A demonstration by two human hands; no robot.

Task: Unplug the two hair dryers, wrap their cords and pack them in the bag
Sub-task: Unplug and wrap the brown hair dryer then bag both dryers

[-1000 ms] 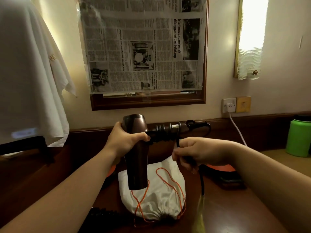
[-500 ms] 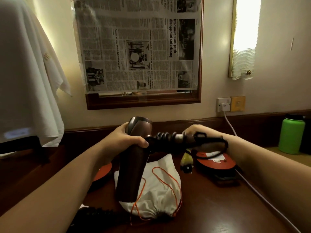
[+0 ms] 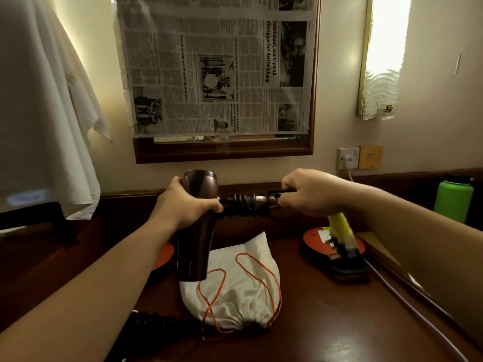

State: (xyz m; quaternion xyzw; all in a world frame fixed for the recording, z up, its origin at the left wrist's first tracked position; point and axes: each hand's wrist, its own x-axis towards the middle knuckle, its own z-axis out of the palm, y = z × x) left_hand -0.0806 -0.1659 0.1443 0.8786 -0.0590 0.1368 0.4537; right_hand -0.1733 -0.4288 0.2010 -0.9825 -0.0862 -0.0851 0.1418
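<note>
My left hand (image 3: pixel 187 206) grips the body of a brown hair dryer (image 3: pixel 196 231), held above the table with its barrel pointing down. Its handle (image 3: pixel 243 202) sticks out to the right with black cord coiled around it. My right hand (image 3: pixel 311 193) pinches a loop of that cord at the handle's end, and a yellow-tagged plug (image 3: pixel 341 233) hangs below this hand. A white drawstring bag (image 3: pixel 240 286) with orange cord lies on the table beneath. A black coiled cord (image 3: pixel 156 321) lies at the bag's lower left; what it belongs to is hidden by my arm.
An orange and black extension reel (image 3: pixel 334 250) sits right of the bag, its grey cable running to a wall socket (image 3: pixel 349 159). A green bottle (image 3: pixel 454 199) stands far right. White cloth (image 3: pixel 39 113) hangs at left. A newspaper-covered mirror (image 3: pixel 217 74) is on the wall.
My right hand has carried the cord up and around the handle, from below it to its far end. The plug now dangles under that hand. The dryer stayed in my left hand.
</note>
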